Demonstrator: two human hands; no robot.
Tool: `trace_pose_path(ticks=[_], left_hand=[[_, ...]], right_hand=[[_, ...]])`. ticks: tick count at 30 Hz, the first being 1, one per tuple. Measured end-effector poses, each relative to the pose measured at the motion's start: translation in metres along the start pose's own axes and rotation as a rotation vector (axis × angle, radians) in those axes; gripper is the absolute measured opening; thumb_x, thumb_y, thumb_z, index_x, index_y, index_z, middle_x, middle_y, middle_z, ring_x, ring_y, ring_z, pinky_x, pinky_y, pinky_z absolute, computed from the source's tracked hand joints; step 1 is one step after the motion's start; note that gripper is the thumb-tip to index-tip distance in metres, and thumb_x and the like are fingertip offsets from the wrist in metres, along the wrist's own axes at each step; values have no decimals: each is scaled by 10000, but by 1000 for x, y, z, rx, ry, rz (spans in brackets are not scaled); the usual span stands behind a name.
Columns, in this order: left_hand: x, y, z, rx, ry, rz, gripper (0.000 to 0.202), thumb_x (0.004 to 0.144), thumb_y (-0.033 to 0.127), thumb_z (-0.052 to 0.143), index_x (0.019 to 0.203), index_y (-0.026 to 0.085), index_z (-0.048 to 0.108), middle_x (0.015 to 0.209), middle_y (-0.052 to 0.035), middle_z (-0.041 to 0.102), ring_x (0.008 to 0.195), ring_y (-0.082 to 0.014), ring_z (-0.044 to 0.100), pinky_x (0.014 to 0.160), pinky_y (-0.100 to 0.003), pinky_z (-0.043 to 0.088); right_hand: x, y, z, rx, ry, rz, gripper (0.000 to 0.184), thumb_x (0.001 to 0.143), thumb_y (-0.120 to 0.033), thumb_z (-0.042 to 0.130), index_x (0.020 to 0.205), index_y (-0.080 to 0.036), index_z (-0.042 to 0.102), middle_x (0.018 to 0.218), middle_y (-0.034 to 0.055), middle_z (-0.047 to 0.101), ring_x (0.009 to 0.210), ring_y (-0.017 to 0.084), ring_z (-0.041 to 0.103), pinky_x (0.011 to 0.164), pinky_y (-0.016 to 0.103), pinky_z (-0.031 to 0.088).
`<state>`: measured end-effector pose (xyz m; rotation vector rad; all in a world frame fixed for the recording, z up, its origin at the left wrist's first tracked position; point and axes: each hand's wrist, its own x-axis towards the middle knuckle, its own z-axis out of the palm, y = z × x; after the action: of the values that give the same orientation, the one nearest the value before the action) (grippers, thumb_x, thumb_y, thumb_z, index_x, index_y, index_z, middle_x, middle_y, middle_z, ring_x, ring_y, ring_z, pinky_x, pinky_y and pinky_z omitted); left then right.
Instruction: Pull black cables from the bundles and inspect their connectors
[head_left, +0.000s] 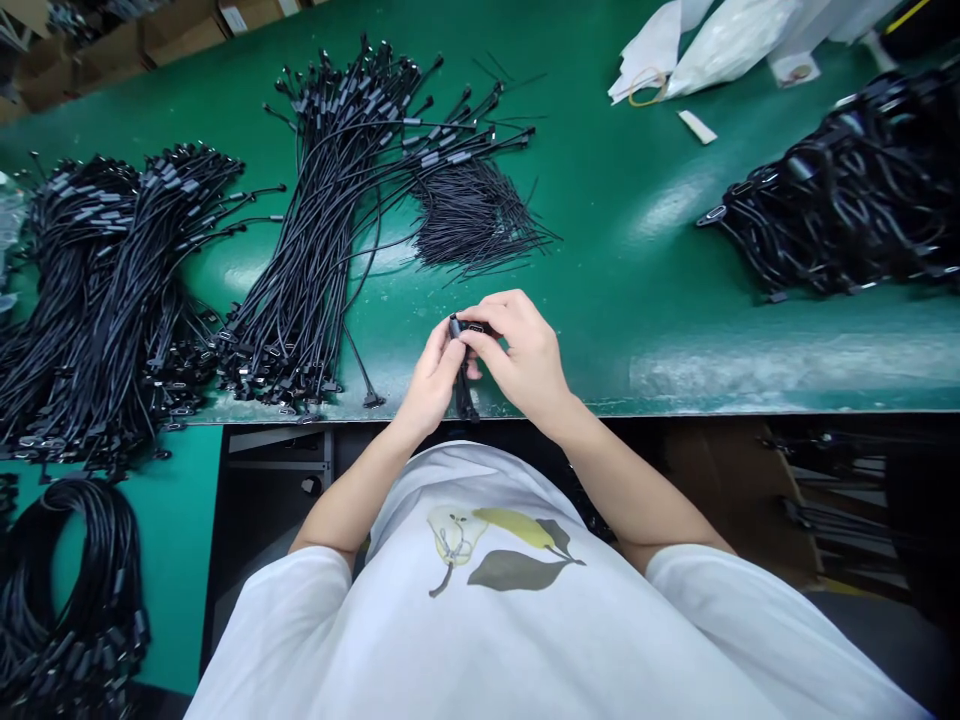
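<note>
Close to the table's front edge, my left hand [433, 378] and my right hand [525, 350] meet over a black cable [464, 400]. My left fingers are closed on the cable near a grey sleeve-like part at its top. With thumb and forefinger, my right hand pinches the dark connector end of the same cable. The rest of the cable hangs folded below my fingers, over the edge. Just beyond my hands lies a heap of thin black cable ties [476, 215]. To its left is a large bundle of black cables [322, 200] with connectors at both ends.
More cable bundles [112, 290] cover the table's left side, and coiled cables [82, 580] lie on a lower green surface. At right sits a pile of folded cables [847, 190]. White plastic bags [720, 50] and a small white piece [697, 127] lie at the back right.
</note>
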<state>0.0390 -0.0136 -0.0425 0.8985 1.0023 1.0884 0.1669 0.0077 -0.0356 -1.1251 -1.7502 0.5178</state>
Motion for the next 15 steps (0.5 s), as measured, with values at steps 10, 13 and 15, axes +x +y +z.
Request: trace_pose_path(ticks=[10, 13, 15], left_hand=[[0, 15, -18, -193, -243, -319, 420, 790, 457, 725, 1069, 169, 601, 567, 78, 437, 397, -7, 248, 384, -131, 205], [-3, 13, -17, -124, -182, -267, 549, 771, 476, 734, 1212, 190, 575, 600, 66, 484, 409, -14, 278, 394, -148, 206], [-5, 12, -14, -77, -161, -222, 603, 773, 491, 725, 1274, 204, 551, 627, 56, 515, 420, -18, 291, 403, -161, 205]], right_hand=[[-9, 4, -17, 69, -171, -268, 189, 960, -285, 514, 1066, -256, 667, 1031, 61, 642, 966, 204, 615, 874, 398, 491], [-12, 4, -21, -82, -111, -211, 210, 923, -375, 571, 1083, -273, 660, 1161, 83, 618, 1084, 264, 581, 976, 500, 433], [-13, 4, -22, -76, -93, -172, 349, 913, -421, 575, 1226, -270, 594, 1340, 113, 528, 1219, 301, 510, 1025, 540, 410]])
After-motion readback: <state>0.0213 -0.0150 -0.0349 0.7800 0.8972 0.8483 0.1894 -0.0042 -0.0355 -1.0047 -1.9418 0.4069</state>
